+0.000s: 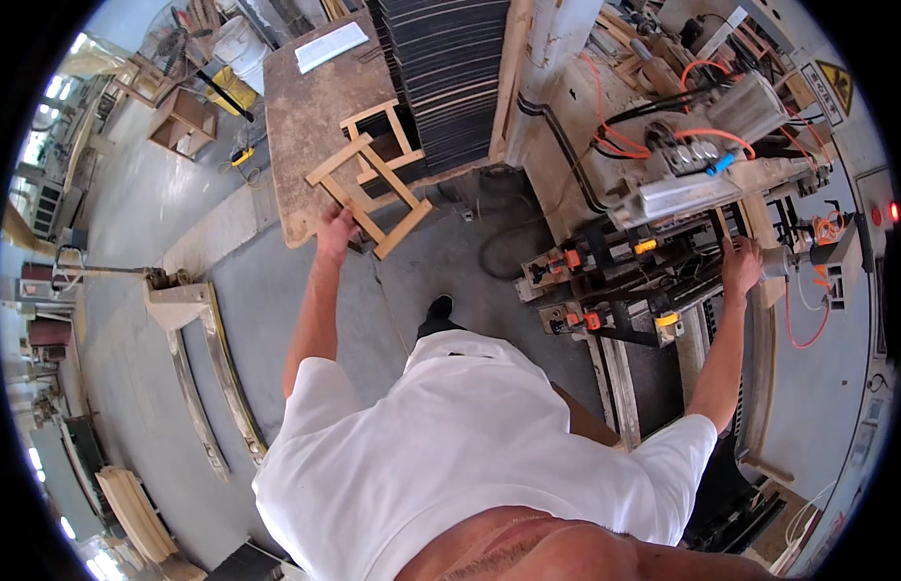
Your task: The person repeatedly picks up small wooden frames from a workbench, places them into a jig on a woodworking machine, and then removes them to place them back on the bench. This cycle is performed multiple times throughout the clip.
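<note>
At the table's near edge my left hand (336, 232) is closed on the corner of a light wooden frame (402, 230) made of flat slats. The frame is tilted and partly juts out past the table. Beneath and behind it, a second wooden frame (400, 128) rests on the table's right side. On the far right my right hand (741, 267) reaches into a clamping machine (654, 290), its fingers curled beside an upright wooden piece (758, 225). What those fingers hold is hidden.
The worn wooden table (300, 126) bears a white sheet (331, 46). Dark stacked panels (446, 87) stand beside it. Orange air hoses (702, 133) run over the machine. A pallet jack (194, 315) stands on the floor at left, with an open wooden box (182, 124) farther off.
</note>
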Demonstrator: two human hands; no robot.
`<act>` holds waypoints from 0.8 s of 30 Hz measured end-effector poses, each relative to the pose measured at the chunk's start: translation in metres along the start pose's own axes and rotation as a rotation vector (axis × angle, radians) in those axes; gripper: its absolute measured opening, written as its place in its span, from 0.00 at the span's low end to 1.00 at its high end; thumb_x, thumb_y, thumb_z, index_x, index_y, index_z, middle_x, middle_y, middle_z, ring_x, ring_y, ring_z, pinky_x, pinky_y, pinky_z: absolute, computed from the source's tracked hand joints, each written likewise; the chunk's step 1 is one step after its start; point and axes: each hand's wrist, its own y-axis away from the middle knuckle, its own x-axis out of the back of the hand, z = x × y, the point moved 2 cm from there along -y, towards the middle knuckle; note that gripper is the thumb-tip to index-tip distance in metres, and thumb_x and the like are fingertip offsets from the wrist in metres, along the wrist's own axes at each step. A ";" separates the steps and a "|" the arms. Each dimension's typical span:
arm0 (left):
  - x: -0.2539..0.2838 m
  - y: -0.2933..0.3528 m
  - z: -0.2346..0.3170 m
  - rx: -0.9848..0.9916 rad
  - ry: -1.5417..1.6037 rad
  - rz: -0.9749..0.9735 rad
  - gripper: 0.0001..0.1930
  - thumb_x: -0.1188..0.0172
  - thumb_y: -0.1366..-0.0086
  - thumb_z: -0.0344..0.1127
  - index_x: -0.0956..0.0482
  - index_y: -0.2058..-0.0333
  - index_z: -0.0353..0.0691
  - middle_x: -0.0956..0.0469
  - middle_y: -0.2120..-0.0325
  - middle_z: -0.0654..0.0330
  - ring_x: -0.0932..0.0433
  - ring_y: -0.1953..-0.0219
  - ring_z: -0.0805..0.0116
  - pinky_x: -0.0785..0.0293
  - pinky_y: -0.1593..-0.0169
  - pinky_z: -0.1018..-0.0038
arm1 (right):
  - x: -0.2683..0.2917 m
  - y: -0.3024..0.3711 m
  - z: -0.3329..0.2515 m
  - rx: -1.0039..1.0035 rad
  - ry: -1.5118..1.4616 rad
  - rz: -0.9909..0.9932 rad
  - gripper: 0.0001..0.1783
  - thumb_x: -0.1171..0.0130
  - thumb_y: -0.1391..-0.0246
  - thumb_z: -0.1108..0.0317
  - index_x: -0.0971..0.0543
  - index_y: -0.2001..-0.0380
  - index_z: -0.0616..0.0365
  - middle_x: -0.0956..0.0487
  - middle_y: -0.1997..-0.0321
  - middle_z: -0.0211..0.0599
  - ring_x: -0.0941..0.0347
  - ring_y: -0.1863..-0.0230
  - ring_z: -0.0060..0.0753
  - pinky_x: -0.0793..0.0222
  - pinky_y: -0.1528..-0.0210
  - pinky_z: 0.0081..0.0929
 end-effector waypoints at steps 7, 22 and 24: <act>0.029 -0.177 -0.004 0.072 0.103 -0.058 0.17 0.48 0.33 0.30 0.28 0.48 0.29 0.20 0.61 0.56 0.19 0.64 0.65 0.20 0.59 0.68 | 0.030 0.061 -0.123 -0.167 -0.877 0.097 0.06 0.38 0.46 0.72 0.21 0.66 0.63 0.22 0.66 0.34 0.28 0.64 0.25 0.31 0.60 0.25; -0.009 -0.295 -0.049 0.040 -0.820 0.024 0.18 0.40 0.38 0.38 0.22 0.53 0.33 0.17 0.65 0.46 0.18 0.63 0.50 0.23 0.59 0.61 | -0.019 0.312 -0.258 -0.510 -0.834 -0.449 0.06 0.35 0.50 0.73 0.20 0.68 0.63 0.20 0.73 0.36 0.25 0.70 0.19 0.29 0.66 0.23; -0.019 -0.278 -0.045 0.124 -0.576 -0.023 0.18 0.40 0.38 0.36 0.23 0.51 0.34 0.18 0.64 0.47 0.18 0.62 0.50 0.23 0.58 0.61 | -0.014 0.321 -0.265 -0.570 -0.774 -0.456 0.07 0.35 0.50 0.71 0.19 0.68 0.62 0.20 0.74 0.36 0.24 0.72 0.22 0.28 0.66 0.23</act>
